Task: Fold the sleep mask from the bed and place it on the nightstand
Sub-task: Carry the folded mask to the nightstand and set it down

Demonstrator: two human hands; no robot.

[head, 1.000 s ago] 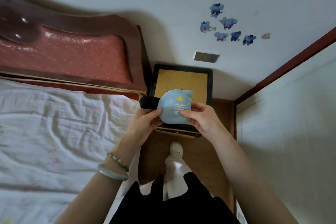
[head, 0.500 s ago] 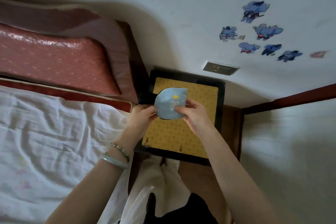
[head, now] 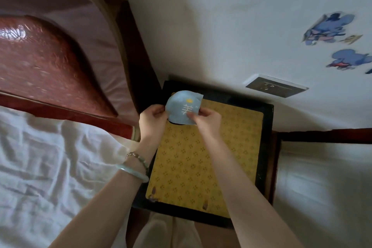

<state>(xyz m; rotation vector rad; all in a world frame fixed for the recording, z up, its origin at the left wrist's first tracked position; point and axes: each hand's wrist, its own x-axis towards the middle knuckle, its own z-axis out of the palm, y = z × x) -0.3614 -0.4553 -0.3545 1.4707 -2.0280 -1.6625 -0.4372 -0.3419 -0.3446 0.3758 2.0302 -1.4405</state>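
**A:** Where's the mask (head: 182, 107) right now?

**B:** Upper middle of the frame, folded in half, held over the far left corner of the nightstand (head: 266, 147). I can't tell whether its lower edge is touching the yellow top or just above it.

**A:** And my grip on it?

**B:** Left hand (head: 153, 121) has fingers pinched together on the mask's left edge. Right hand (head: 207, 122) is clamped on the lower right edge, thumb on the printed face. Both are closed on the mask.

**A:** What's different from a second ago?

**B:** A second ago I had the mask held out in front of the nightstand, with the floor and my foot showing below it. Since then I've leaned in and carried it forward, so now the nightstand fills the centre of the frame and the mask sits toward its back edge, near the wall. The black strap that stuck out on the left is mostly tucked under; only a dark sliver shows along the bottom.

**A:** So the fold is done?

**B:** I'd judge so. What's left is lowering it flat and letting go. The bed (head: 50, 167) stays at lower left, clear of my arms. The risk I see is the fold springing open on release, so I'd press it down first.
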